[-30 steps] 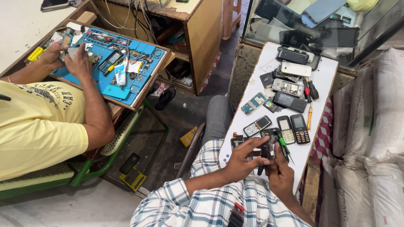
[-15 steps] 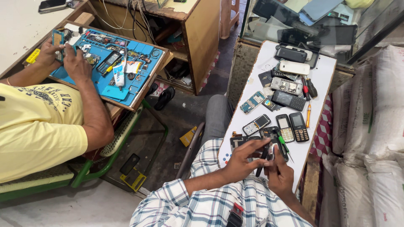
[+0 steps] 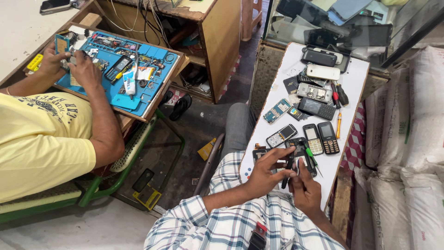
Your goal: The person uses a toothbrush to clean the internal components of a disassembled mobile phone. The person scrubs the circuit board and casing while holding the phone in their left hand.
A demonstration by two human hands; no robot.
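A blue tray (image 3: 138, 99) at the upper left holds small tools, a tube and loose phone parts; a co-worker in a yellow shirt (image 3: 41, 139) has both hands in its far corner. The white worktop (image 3: 354, 83) runs away from the wearer — on it lie two keypad phones (image 3: 321, 138) side by side, an opened phone (image 3: 281, 135), a blue circuit board (image 3: 277, 111), a white phone (image 3: 323, 71), darker handsets near the far end, a red-handled screwdriver (image 3: 335, 91) and an orange pencil (image 3: 338, 125). White sacks (image 3: 411, 139) are stacked along the right, a wooden cabinet (image 3: 222, 41) stands across a dark floor, and a glass case of screens sits beyond the worktop.

Both hands meet at the worktop's near end over a dark opened phone (image 3: 303, 155). The left hand (image 3: 267, 172) curls in from the left, fingers bent onto the phone's edge. The right hand (image 3: 306, 187) comes up from below, pinching what looks like a thin dark tool (image 3: 287, 167) — too small to be sure. A green-handled screwdriver (image 3: 311, 155) lies just beside the phone.
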